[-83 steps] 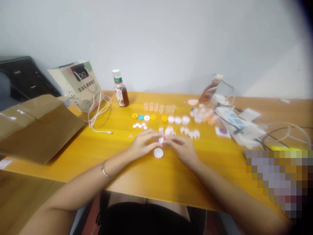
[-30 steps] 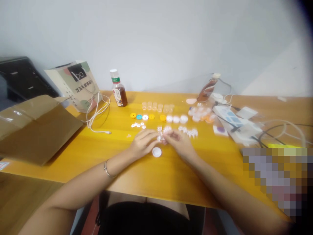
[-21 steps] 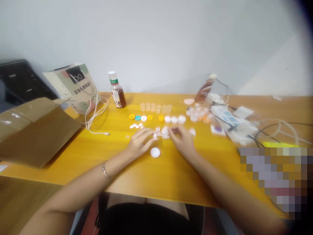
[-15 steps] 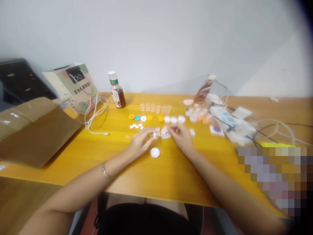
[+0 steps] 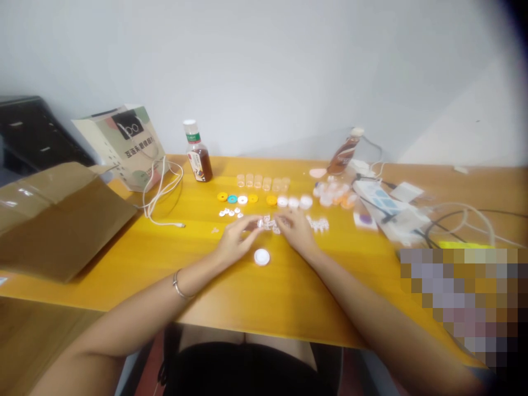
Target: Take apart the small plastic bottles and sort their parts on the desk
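Observation:
My left hand (image 5: pixel 236 237) is closed in a loose pinch, a small clear piece (image 5: pixel 260 223) at its thumb and fingertips. To its right, the bent fingers of my right hand (image 5: pixel 297 228) come down on several small white and clear pieces (image 5: pixel 270 224), and the fingertips are closed there. What they grip, if anything, is blurred. More such pieces (image 5: pixel 319 224) lie beyond that hand's right side. In front of both hands a round white cap (image 5: pixel 262 257) rests on the table. A small cluster of white bits (image 5: pixel 230 212) lies past my left hand.
Behind the hands run rows of yellow, blue and white rings (image 5: pixel 242 199) and clear little cups (image 5: pixel 258 181). Two drink bottles (image 5: pixel 201 162) (image 5: pixel 345 152) stand near the wall. Left are a paper bag (image 5: pixel 138 148), a cardboard box (image 5: pixel 61 214) and a white cable (image 5: pixel 154 212); right, a power strip (image 5: pixel 381 206).
My right hand has moved slightly left and lower over the small pieces, uncovering more of them on its right. My left hand has hardly moved.

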`<state>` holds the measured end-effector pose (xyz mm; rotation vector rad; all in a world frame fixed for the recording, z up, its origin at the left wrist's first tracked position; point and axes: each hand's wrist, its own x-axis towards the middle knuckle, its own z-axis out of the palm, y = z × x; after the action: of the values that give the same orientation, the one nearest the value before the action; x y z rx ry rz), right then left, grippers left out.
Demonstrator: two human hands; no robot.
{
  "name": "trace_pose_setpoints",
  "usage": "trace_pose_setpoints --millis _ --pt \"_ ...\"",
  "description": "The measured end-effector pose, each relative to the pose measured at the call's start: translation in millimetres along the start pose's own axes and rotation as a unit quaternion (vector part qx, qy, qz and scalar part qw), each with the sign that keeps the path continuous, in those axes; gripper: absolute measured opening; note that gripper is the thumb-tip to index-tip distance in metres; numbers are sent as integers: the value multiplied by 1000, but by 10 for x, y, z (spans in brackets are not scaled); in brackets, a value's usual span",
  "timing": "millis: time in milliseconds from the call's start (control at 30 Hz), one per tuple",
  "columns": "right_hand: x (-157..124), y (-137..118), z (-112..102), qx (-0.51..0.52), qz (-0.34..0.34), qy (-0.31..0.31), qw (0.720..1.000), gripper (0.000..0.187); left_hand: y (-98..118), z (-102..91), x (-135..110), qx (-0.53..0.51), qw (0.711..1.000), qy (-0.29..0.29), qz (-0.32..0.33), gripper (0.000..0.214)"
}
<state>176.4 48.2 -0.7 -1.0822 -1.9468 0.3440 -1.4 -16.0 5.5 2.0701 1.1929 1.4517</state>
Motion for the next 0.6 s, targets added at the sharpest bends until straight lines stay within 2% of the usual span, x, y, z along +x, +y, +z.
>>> trace_pose_setpoints --millis 133,267,367,400,500,600 --pt "-59 -137 -83 49 -16 -1 999 11 64 -19 5 -19 1000 -16 -8 28" --pt "-176 -358 -204 113 -45 -2 993 11 162 -50 -10 -36 997 -65 2 31" --pt "-258 -487 -249 159 -70 -22 984 0 210 -43 -46 -79 992 -97 -2 35" --pt "-279 -515 -250 168 -80 -33 982 4 218 -35 -59 -99 990 -102 -10 37" --pt "-317 -556 -235 172 -100 -44 979 4 231 -13 -78 -154 982 -105 -39 38" --pt "-326 -556 -224 169 -100 -17 980 5 228 -9 -65 -147 984 -77 -67 32"
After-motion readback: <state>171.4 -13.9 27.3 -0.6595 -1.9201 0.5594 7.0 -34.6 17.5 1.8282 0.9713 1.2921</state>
